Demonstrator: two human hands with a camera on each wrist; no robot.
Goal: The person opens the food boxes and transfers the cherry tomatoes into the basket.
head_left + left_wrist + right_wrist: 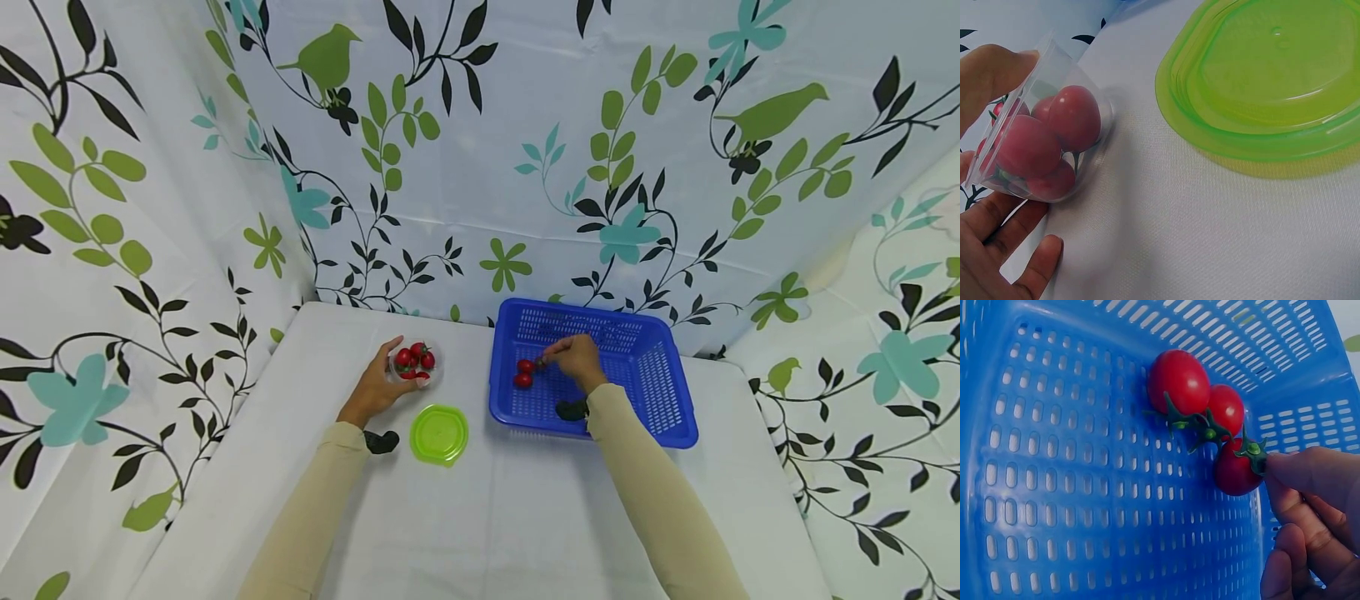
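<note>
My left hand (372,390) grips a clear plastic cup (1094,134) by its sides, thumb on one side and fingers on the other. Several red cherry tomatoes (1030,147) fill the cup, some with green stems. Inside the blue basket (678,408), my right hand (579,360) pinches the green stem of one cherry tomato (1235,472) between thumb and forefinger. Two more, a larger tomato (1179,382) and a smaller tomato (1225,407), lie right beside it on the basket's slotted floor.
A green plastic lid (439,434) lies on the white table (450,533), close to my left wrist and between the cup and the basket. Patterned cloth (465,217) hangs behind the table and at both sides. The basket's raised walls surround my right hand.
</note>
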